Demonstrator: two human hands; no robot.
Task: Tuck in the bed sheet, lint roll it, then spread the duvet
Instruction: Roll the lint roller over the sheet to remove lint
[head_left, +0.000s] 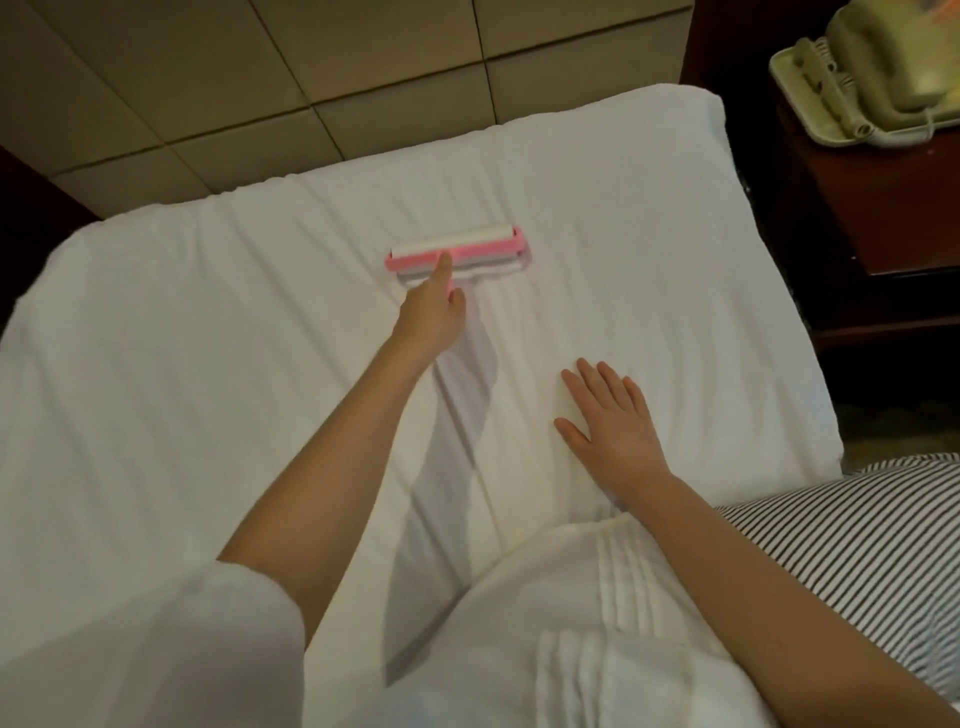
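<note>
Pink lint roller (457, 247) frame carries the extended index finger of the left hand (431, 318); the remaining fingers curl round its handle. Roller sits on the white bed sheet (208, 364), upper centre of frame. Right hand (613, 422) lies flat on the sheet at centre right, fingers straight and slightly apart.

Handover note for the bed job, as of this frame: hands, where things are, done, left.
Left hand: holds the lint roller, index finger along its pink frame; the roller rests on the sheet toward the far end.
Right hand: open, flat on the sheet.
Done: sheet lies fairly smooth; the tuck is out of sight.
Left: finish rolling, then spread the duvet. The striped cloth at near right may be it.
</note>
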